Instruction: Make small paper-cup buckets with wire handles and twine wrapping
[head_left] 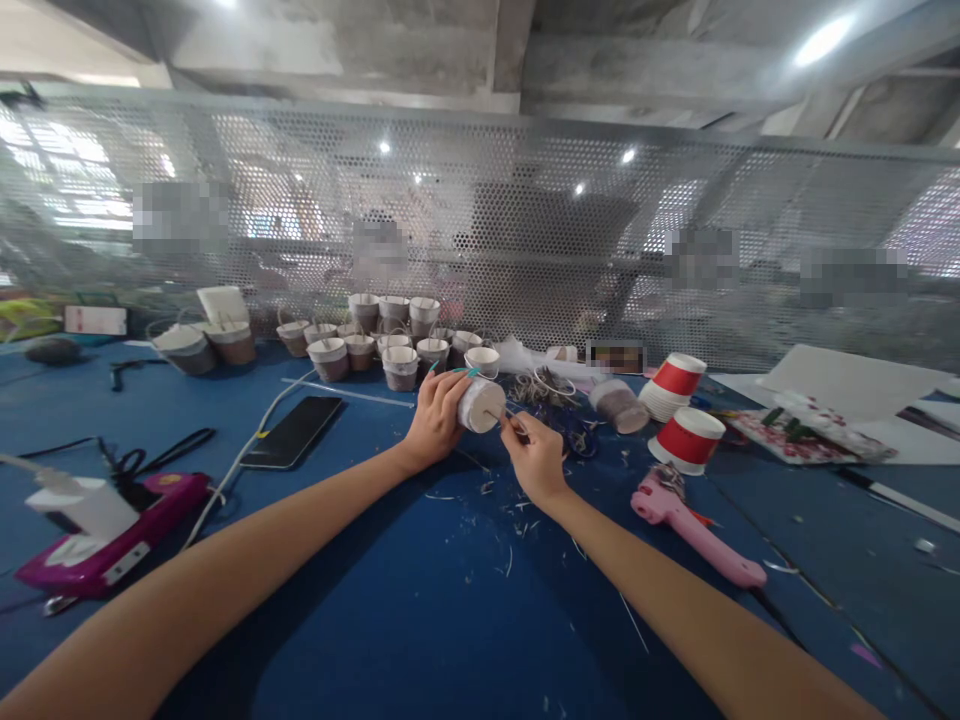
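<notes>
My left hand (439,415) is wrapped round a small white-and-grey paper cup (481,406), which lies tipped on its side with a pale round end toward my right hand. My right hand (534,450) pinches a thin brownish stick-like piece (495,413) against that round end. I cannot tell whether the piece goes into the cup. Just behind my hands stands a group of small cup buckets (400,367), several with thin loop handles. A tangle of grey-brown strands (546,388) lies beyond my right hand.
To the right are red-and-white paper cups (687,440), a tipped brown-and-white cup (619,405) and a pink glue gun (701,535). A black phone (294,432), a white cable and a purple power strip (161,515) lie left. A perforated metal screen (480,230) stands behind the blue table (390,620).
</notes>
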